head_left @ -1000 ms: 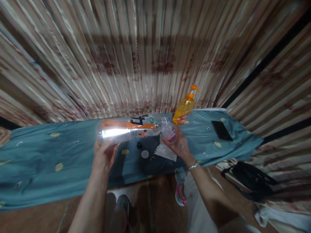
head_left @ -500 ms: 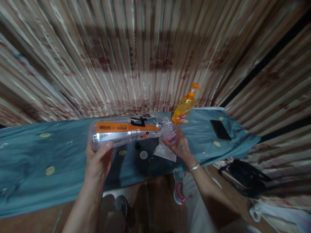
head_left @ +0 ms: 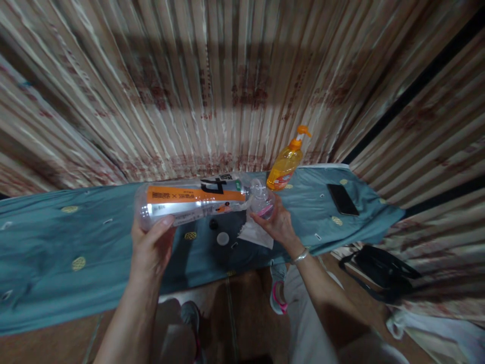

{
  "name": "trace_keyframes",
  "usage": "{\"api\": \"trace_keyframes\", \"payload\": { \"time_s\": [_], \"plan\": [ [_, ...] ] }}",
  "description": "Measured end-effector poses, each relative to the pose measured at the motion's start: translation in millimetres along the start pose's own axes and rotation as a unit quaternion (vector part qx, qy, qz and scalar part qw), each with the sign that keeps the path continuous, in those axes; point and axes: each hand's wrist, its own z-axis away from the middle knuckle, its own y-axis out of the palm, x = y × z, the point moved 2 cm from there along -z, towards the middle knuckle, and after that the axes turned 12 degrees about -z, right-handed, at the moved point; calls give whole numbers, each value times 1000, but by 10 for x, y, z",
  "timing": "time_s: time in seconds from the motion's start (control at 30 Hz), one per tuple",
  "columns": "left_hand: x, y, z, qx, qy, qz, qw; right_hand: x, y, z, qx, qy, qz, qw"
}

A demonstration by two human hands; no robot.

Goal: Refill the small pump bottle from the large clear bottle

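Observation:
My left hand [head_left: 153, 247] is wrapped round the base of a large clear plastic bottle [head_left: 178, 200] with an orange, silver and black label. The bottle lies nearly level above the cloth, its neck pointing right. Clasped in my right hand [head_left: 278, 222] is a small clear bottle [head_left: 262, 201] with a pinkish part near the fingers. The two bottles meet mouth to mouth, or nearly so; I cannot tell whether they touch. Beneath them on the cloth are a white round cap [head_left: 223, 238], a small black cap [head_left: 214, 223] and a white paper or wrapper [head_left: 255, 234].
A pump bottle of orange liquid [head_left: 284, 169] stands behind my right hand. Further right, a black phone [head_left: 342, 199] lies on the teal cloth [head_left: 45, 232]. Pleated curtains [head_left: 227, 91] hang behind. On the floor at right sits a black bag [head_left: 382, 268].
The view has shifted slightly. Both hands keep their hold on the bottles, and the large bottle's base sits a little further left in view.

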Motion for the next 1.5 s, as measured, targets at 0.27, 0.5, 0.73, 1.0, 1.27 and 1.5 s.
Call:
{"api": "trace_keyframes", "payload": {
  "time_s": [0.27, 0.5, 0.73, 1.0, 1.27, 1.5],
  "plan": [
    [-10, 9, 8, 13, -2, -17, 1000, 1, -5, 5, 5, -16, -5, 1000],
    [5, 34, 2, 2, -2, -8, 1000, 5, -19, 2, 6, 6, -11, 1000],
    [-14, 50, 20, 3, -6, -15, 1000, 4, -19, 1, 5, 5, -5, 1000],
    [-3, 37, 4, 24, 22, -9, 999, 34, -34, -5, 17, 15, -2, 1000],
    [38, 12, -15, 26, 23, -3, 999, 56, -39, -14, 21, 26, -7, 999],
    [34, 25, -2, 18, 18, -14, 1000, 40, -38, -14, 19, 39, -14, 999]
  ]
}}
